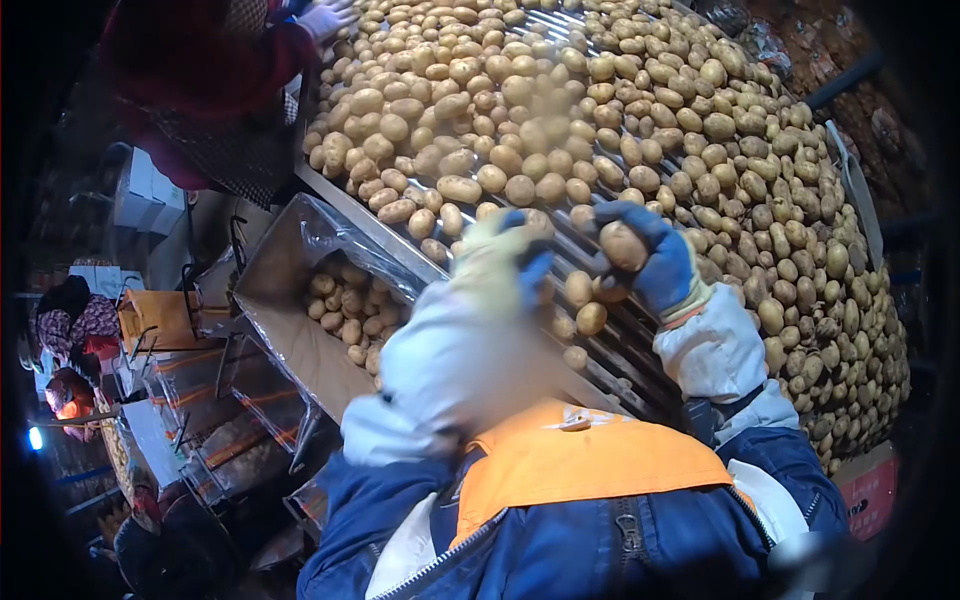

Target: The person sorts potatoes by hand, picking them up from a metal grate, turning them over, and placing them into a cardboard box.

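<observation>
My right hand, in a blue-coated glove, grips a potato between thumb and fingers, just above a slatted metal roller table. To its left, my left hand, in a cream and blue glove, has its fingers curled inward over the rollers. What they enclose, if anything, is hidden from me. Loose potatoes lie on the slats between and below my hands. Beyond them a thick spread of potatoes covers most of the table.
At the left, against the table's metal edge, stands a plastic-lined cardboard box partly filled with potatoes. Another person's gloved hand is at the far left of the table. More people, cartons and metal racks are further left.
</observation>
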Action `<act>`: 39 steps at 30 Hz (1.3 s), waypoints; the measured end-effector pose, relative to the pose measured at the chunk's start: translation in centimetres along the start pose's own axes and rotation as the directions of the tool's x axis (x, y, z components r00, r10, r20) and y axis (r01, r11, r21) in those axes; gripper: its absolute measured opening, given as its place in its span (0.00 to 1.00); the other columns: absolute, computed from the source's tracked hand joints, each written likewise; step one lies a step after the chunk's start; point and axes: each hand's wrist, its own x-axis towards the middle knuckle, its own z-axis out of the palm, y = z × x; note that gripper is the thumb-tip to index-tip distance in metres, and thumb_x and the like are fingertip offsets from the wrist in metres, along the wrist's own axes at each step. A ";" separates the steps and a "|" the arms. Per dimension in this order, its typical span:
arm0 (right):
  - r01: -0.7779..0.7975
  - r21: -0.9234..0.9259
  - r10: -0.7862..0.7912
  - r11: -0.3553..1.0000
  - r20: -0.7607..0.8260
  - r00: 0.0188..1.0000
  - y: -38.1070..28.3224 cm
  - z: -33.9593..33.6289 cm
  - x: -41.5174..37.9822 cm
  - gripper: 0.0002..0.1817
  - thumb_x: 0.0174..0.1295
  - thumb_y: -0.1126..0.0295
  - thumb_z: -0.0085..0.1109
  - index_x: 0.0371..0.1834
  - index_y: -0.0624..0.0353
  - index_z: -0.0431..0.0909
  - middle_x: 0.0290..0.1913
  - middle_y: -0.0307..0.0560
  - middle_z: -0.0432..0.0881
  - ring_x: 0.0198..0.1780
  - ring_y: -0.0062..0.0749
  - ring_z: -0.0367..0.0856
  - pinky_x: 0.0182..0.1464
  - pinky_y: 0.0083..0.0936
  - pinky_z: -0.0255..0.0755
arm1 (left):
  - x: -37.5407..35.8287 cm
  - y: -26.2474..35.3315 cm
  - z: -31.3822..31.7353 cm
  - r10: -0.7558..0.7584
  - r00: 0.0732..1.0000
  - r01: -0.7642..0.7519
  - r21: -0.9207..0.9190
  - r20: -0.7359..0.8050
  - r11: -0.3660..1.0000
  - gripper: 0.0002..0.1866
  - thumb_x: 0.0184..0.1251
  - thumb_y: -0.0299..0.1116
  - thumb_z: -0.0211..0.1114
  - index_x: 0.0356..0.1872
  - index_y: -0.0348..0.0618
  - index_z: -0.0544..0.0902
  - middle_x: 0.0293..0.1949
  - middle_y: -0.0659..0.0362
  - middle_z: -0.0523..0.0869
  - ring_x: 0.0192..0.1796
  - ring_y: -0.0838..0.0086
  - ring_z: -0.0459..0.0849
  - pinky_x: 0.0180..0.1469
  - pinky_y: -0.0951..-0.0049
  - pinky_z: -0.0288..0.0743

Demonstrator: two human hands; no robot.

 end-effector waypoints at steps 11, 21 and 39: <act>-0.079 -0.118 0.125 0.990 0.461 0.878 2.0 13.1 2.1 0.26 0.78 0.58 0.55 0.74 0.55 0.73 0.56 0.45 0.84 0.57 0.28 0.83 0.60 0.25 0.75 | -13.6 -10.6 -14.3 -0.676 0.552 0.558 -0.387 -0.488 0.734 0.25 0.83 0.40 0.62 0.72 0.37 0.76 0.65 0.50 0.83 0.64 0.66 0.82 0.64 0.68 0.77; -0.622 -0.770 -0.466 -0.143 -0.503 0.729 1.6 -17.6 -4.7 0.36 0.72 0.39 0.57 0.77 0.44 0.72 0.81 0.57 0.65 0.82 0.54 0.59 0.79 0.66 0.49 | -3.0 1.4 -2.5 -0.016 0.874 -0.158 0.315 0.486 0.936 0.29 0.65 0.36 0.68 0.69 0.50 0.78 0.66 0.41 0.78 0.72 0.39 0.72 0.77 0.39 0.59; 0.321 -0.946 -0.281 0.052 0.294 0.913 -2.8 2.0 10.3 0.13 0.66 0.62 0.65 0.50 0.53 0.84 0.50 0.50 0.88 0.55 0.51 0.86 0.56 0.43 0.79 | -1.2 -3.1 -3.4 0.137 0.991 -0.132 0.319 0.007 0.939 0.25 0.66 0.31 0.72 0.65 0.45 0.82 0.65 0.41 0.81 0.66 0.42 0.80 0.68 0.45 0.72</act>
